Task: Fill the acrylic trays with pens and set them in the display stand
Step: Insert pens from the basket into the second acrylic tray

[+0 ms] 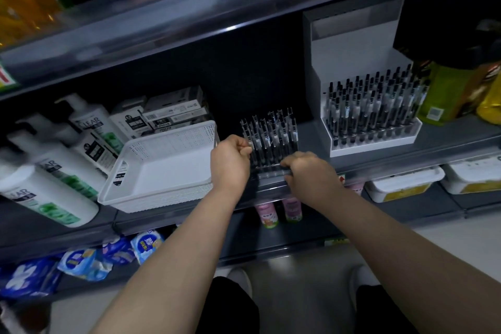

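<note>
Item: acrylic tray [271, 172], one, clear, sitting at the front edge of the grey shelf [447, 141], between the white basket [173, 138] and the display stand [352, 43]. I cannot tell whether it is resting on the shelf or being held just off it.

Hands: two, both working on the tray. The left hand [230, 163] is curling its fingers against the tray's left side. The right hand [309, 173] is gripping the front right edge, knuckles up. The tray is lying directly between them.

Tray pens [271, 135]: standing upright in rows, black-tipped, too blurred to count.

Display stand: one, white with a tall back panel, standing well to the right of the hands. Its stepped base is carrying rows of stand pens [374, 108], upright, too many and too small to count.

Basket: one, perforated, tilting, just beside the left hand.

Pump bottles [54, 171]: at least three, white, standing left of the basket.

Boxes [168, 111]: a stack behind the basket, number unclear.
</note>
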